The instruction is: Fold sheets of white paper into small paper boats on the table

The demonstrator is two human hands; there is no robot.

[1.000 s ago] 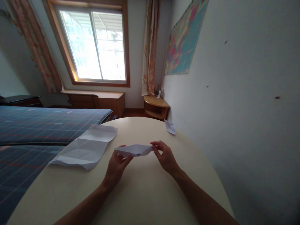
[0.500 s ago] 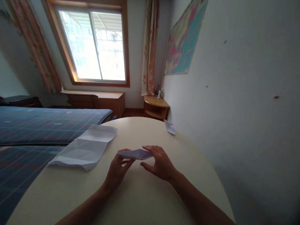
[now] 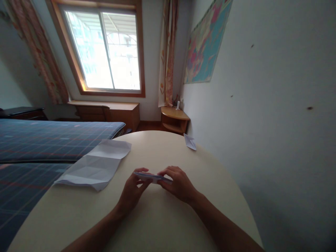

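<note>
Folded paper (image 3: 154,177) in both hands (image 3: 131,190) (image 3: 181,183)

The left hand (image 3: 131,191) and right hand (image 3: 180,183) pinch one folded paper (image 3: 154,177) — above a round table (image 3: 157,224).

Bare forearms (image 3: 97,225) slant inward over the table (image 3: 157,147). Well short of its far edge, the left hand (image 3: 132,189) and right hand (image 3: 181,183) sit near each other, each pinching between thumb and bent fingers.
</note>
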